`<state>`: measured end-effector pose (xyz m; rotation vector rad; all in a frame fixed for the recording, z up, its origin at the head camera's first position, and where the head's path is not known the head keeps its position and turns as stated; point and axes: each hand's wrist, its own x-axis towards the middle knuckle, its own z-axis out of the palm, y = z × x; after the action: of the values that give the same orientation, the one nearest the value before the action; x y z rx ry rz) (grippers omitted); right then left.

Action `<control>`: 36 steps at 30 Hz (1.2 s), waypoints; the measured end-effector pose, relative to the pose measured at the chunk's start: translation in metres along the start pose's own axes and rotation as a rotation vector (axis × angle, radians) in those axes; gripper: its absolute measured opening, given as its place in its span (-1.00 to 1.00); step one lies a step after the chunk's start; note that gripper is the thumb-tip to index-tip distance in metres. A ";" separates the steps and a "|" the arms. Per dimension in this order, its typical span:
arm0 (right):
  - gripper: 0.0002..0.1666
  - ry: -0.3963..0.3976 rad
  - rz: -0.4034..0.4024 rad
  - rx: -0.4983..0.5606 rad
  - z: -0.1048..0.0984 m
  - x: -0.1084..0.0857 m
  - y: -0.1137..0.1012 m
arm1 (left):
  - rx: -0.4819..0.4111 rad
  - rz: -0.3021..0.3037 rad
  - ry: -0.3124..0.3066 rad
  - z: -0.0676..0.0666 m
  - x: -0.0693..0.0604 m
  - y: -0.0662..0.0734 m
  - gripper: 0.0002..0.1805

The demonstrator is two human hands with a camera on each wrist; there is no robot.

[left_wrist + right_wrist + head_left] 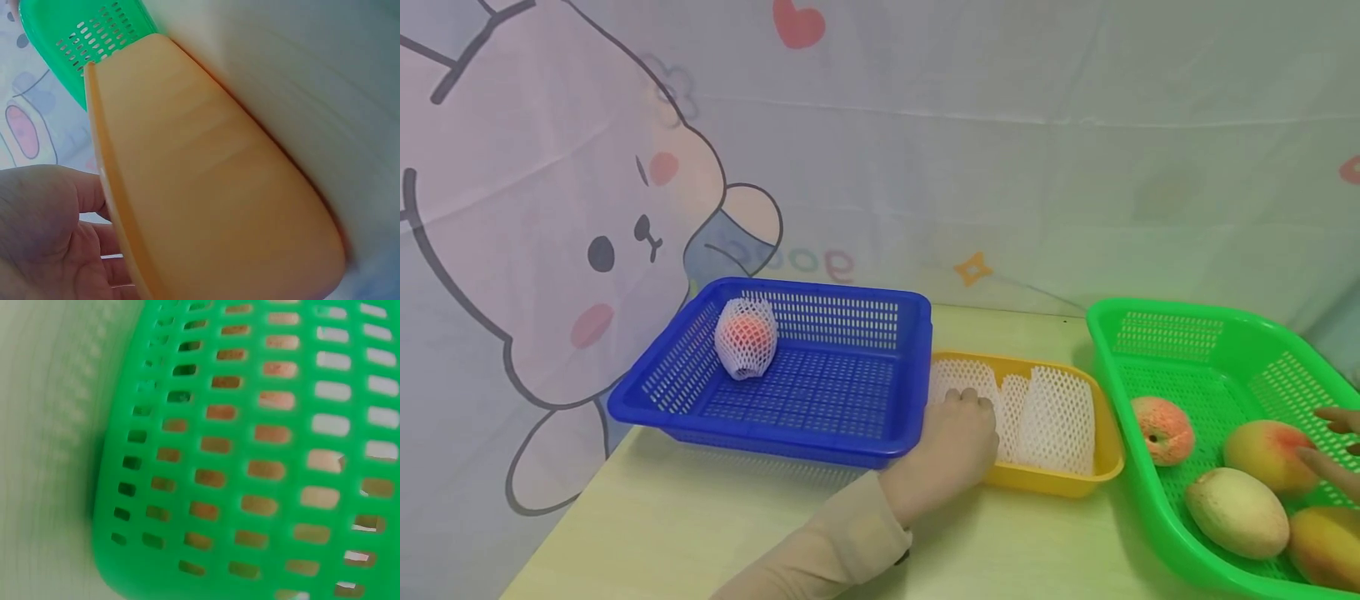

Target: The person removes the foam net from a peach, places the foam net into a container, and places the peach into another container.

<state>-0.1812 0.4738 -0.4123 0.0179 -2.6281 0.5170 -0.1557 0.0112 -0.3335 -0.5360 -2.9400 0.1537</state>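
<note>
My left hand (951,442) reaches over the near rim of a yellow tray (1052,482), its fingers bent down onto a white foam net (962,371). In the left wrist view, the thumb and fingers of the left hand (44,231) pass behind the rim of the tray (206,169), so their tips are hidden. Another foam net (1058,421) lies to the right in the tray. At the right edge, my right hand (1337,454) is partly in view, fingers spread, with one fingertip at a yellow-red fruit (1266,454) in the green basket (1157,508).
A blue basket (775,442) at the left holds a peach (747,337) in a foam net. Also in the green basket are a pink peach (1163,432), a pale yellow oval fruit (1236,512) and an orange-yellow fruit (1330,546). A printed curtain (1000,167) hangs behind the table.
</note>
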 end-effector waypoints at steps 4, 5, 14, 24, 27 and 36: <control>-0.22 -0.036 0.004 0.014 -0.010 -0.005 -0.023 | 0.000 0.009 0.000 -0.003 -0.003 0.000 -0.74; -0.22 -0.039 0.000 0.013 -0.011 -0.005 -0.025 | -0.002 0.011 0.004 -0.003 -0.004 0.000 -0.74; -0.22 -0.066 -0.072 0.012 -0.030 -0.006 -0.062 | -0.005 0.034 0.042 -0.005 -0.009 -0.002 -0.75; -0.35 0.001 -0.255 0.034 -0.043 -0.011 -0.096 | -0.022 0.092 0.077 -0.006 -0.019 -0.008 -0.76; -0.37 -0.011 -0.247 0.049 -0.044 -0.014 -0.102 | -0.026 0.116 0.090 -0.006 -0.023 -0.009 -0.76; -0.40 -0.078 -0.214 0.096 -0.041 -0.020 -0.106 | -0.017 0.182 0.144 -0.008 -0.033 -0.010 -0.79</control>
<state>-0.1353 0.3884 -0.3496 0.3518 -2.6327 0.5766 -0.1277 -0.0091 -0.3283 -0.7830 -2.7529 0.1060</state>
